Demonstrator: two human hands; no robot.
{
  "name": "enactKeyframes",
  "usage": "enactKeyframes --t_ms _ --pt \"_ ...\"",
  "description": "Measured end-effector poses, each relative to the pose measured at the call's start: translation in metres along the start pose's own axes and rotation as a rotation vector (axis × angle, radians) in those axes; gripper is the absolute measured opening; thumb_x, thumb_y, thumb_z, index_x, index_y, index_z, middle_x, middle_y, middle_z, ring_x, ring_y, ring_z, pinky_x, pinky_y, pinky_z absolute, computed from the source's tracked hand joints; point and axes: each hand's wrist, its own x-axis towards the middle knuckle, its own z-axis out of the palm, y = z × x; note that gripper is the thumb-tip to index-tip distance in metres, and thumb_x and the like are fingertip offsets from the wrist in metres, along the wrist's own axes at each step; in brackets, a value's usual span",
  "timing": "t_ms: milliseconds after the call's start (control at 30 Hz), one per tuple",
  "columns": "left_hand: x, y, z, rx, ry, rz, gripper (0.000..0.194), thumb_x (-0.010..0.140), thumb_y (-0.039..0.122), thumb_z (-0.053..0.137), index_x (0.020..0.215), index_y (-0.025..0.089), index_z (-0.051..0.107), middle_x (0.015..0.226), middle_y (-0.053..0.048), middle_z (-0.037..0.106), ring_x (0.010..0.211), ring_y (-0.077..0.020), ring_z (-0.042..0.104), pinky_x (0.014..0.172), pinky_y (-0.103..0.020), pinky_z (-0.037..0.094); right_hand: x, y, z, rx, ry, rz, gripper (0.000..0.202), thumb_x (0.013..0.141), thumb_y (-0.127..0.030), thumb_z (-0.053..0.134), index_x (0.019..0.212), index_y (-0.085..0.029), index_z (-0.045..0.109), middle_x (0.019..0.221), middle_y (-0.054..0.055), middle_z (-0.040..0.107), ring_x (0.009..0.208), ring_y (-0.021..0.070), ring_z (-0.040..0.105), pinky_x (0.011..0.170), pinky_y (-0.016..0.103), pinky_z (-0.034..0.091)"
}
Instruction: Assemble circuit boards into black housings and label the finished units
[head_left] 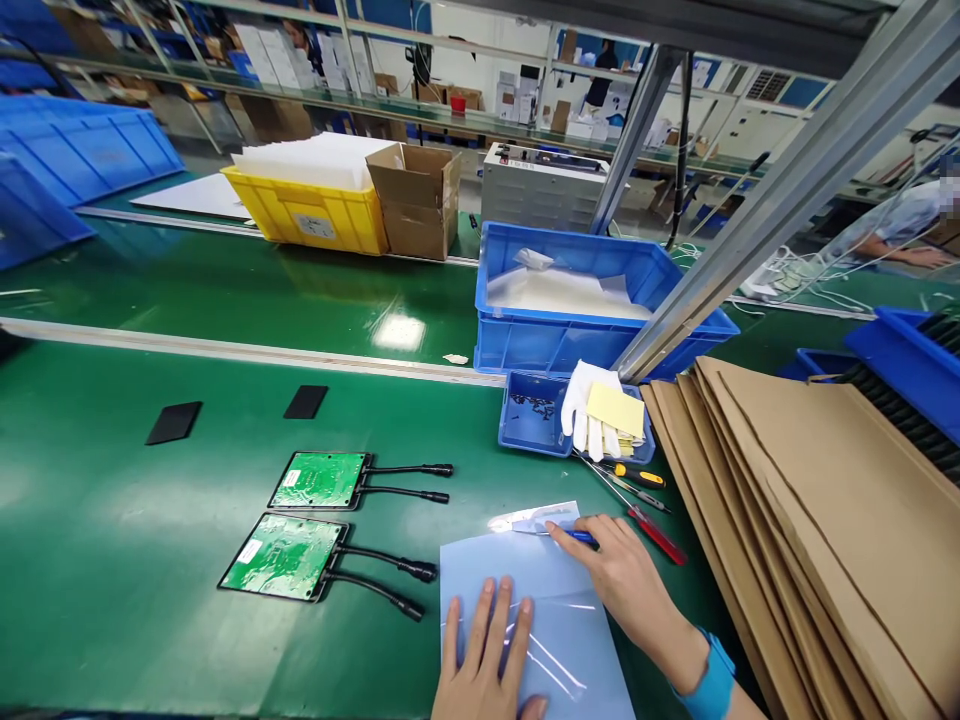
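A light blue sheet with a glossy clear film on it lies at the bottom centre of the green bench. My left hand presses flat on it, fingers spread. Near the sheet's top edge, my right hand is closed around a blue-handled tool, whose thin tip points left along a glossy strip. To the left lie two green circuit boards in black frames, each with two black cables reaching right.
Two black pads lie farther back. Small blue trays hold screws and white gloves. A red screwdriver lies right of my right hand, beside stacked brown cardboard. A metal post slants over the bench.
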Motion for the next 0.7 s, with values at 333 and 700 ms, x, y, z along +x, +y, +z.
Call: enactKeyframes --t_ms 333,700 --pt "-0.001 0.002 0.004 -0.054 0.036 -0.035 0.055 0.085 0.052 0.049 0.130 0.021 0.057 0.129 -0.012 0.063 0.143 -0.0284 0.017 0.115 -0.057 0.002 0.010 0.002 -0.003 -0.003 -0.022 -0.032 0.046 0.095 -0.007 0.034 0.129 -0.028 0.056 0.091 0.007 0.061 0.075 0.0181 0.052 0.065 0.030 0.037" --pt "0.002 0.002 0.001 -0.060 0.038 -0.022 0.060 0.080 0.055 0.056 0.129 0.021 0.057 0.128 -0.013 0.063 0.144 -0.0262 0.015 0.116 -0.053 -0.002 0.016 0.009 -0.004 0.027 -0.043 -0.076 0.045 0.095 -0.007 0.034 0.129 -0.025 0.056 0.090 0.007 0.061 0.076 0.0175 0.053 0.065 0.029 0.038"
